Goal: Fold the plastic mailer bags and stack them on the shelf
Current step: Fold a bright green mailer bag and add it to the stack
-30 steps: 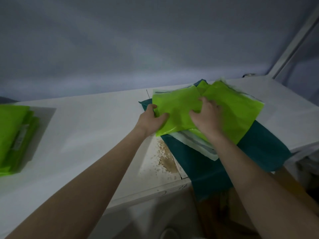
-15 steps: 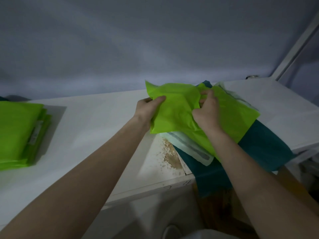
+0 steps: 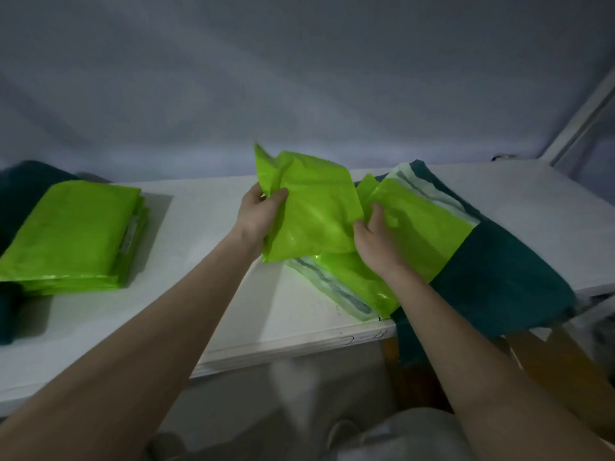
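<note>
Left hand (image 3: 259, 216) pinches the folded green mailer (image 3: 311, 207) by its left edge, thumb on front, lifted off the white shelf (image 3: 213, 211). Right hand (image 3: 377, 239) fingers loosely curled at the mailer's right edge; can't tell if gripping. Unfolded mailers (image 3: 422, 231) lie beneath on teal cloth (image 3: 499, 277). Finished stack (image 3: 71, 234) sits far left.
</note>
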`<move>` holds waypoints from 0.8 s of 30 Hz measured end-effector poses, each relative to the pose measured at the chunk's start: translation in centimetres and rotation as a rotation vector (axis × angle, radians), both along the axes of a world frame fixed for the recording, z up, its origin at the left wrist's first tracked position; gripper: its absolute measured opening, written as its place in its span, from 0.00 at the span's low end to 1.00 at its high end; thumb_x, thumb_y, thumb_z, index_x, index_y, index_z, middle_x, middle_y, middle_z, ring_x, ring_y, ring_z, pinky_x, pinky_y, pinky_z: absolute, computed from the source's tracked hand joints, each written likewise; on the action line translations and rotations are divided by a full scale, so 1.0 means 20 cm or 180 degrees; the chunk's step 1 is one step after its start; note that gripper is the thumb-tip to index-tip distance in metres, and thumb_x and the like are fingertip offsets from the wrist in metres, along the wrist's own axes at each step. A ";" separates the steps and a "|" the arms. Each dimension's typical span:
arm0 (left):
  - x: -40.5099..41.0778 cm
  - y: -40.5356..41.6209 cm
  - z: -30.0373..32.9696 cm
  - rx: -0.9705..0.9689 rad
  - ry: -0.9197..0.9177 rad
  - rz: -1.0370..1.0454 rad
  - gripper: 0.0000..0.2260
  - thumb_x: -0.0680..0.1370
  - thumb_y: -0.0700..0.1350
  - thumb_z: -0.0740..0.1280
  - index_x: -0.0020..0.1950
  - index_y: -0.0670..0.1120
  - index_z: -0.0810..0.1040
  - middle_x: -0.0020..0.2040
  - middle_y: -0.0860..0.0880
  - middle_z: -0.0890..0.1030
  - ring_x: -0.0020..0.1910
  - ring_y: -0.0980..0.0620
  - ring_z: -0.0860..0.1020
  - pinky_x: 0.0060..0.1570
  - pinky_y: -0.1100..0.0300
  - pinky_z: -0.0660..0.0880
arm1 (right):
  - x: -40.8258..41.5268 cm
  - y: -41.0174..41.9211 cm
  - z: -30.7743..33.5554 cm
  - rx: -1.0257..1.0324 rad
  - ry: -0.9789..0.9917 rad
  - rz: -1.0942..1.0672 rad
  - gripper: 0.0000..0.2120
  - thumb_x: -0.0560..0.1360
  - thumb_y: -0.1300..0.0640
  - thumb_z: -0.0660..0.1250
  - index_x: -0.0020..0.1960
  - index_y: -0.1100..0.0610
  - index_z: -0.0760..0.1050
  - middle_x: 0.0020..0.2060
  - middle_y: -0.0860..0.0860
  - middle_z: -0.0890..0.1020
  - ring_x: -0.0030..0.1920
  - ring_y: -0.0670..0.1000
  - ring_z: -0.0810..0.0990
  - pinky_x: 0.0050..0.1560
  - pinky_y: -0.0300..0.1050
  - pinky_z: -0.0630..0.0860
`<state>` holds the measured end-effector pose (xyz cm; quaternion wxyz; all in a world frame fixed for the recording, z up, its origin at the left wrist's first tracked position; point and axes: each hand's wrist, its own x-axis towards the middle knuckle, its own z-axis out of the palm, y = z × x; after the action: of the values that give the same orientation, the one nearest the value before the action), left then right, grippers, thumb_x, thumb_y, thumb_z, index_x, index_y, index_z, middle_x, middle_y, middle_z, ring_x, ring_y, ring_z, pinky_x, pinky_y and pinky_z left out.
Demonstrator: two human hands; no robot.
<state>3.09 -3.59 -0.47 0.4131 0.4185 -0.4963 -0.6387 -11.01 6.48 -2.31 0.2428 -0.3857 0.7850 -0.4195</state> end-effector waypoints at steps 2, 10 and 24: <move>0.04 -0.01 -0.01 -0.0003 -0.0006 0.0047 0.13 0.78 0.38 0.63 0.62 0.39 0.74 0.55 0.41 0.79 0.49 0.45 0.78 0.52 0.53 0.76 | 0.01 0.01 -0.02 0.0259 0.0133 0.0238 0.24 0.81 0.56 0.50 0.75 0.57 0.50 0.36 0.51 0.72 0.29 0.48 0.67 0.24 0.38 0.64; 0.23 -0.11 -0.07 0.0008 -0.0216 0.0076 0.13 0.77 0.38 0.65 0.62 0.41 0.75 0.45 0.47 0.80 0.41 0.50 0.79 0.48 0.56 0.77 | 0.08 -0.02 -0.09 0.1297 0.2310 0.0958 0.23 0.77 0.47 0.57 0.69 0.57 0.63 0.66 0.55 0.67 0.68 0.58 0.63 0.65 0.56 0.64; 0.57 -0.23 -0.29 -0.0439 -0.1989 0.0240 0.26 0.75 0.44 0.68 0.69 0.42 0.61 0.64 0.40 0.73 0.61 0.42 0.74 0.61 0.48 0.71 | 0.35 -0.17 -0.23 0.0810 0.2374 0.1566 0.16 0.78 0.57 0.56 0.63 0.63 0.70 0.58 0.60 0.74 0.61 0.59 0.70 0.60 0.51 0.70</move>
<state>14.42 -8.10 -6.35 0.2915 0.5834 -0.6254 -0.4285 -4.11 3.10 -6.82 0.0816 -0.6522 0.7491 -0.0824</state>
